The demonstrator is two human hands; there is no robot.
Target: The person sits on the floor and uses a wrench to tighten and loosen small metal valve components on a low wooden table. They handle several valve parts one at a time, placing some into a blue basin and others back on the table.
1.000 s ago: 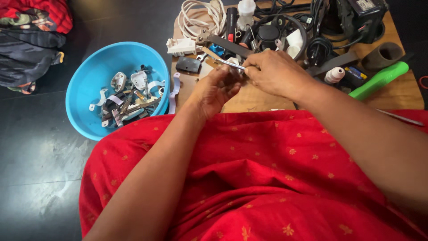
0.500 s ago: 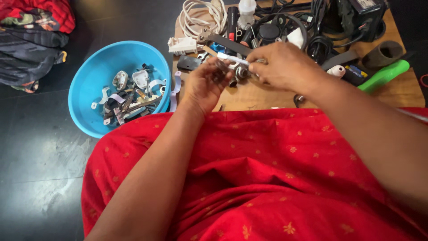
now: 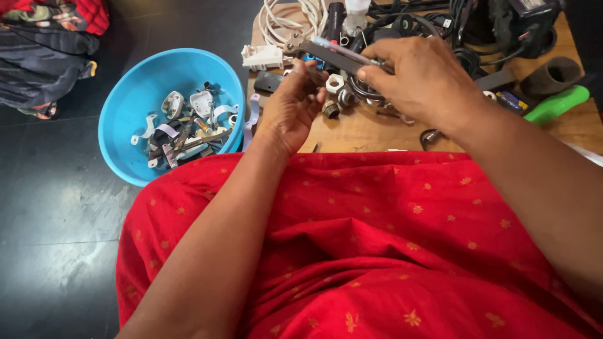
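My right hand is over the wooden board and pinches a thin screwdriver with a clear handle, which points left. My left hand is just to its left, palm turned inward and fingers curled. Its fingertips rest on a small white fitting. Below the fingers, small metal fittings lie on the board. A red patterned cloth covers my lap and fills the near half of the view.
A blue plastic bowl with several white plug shells and metal strips stands on the dark floor at left. The board's far side holds a white cable coil, black cables and a green handle. Bundled clothes lie top left.
My hands were pressed together on a small round part. They have come slightly apart, and the right hand now holds the screwdriver up over the board.
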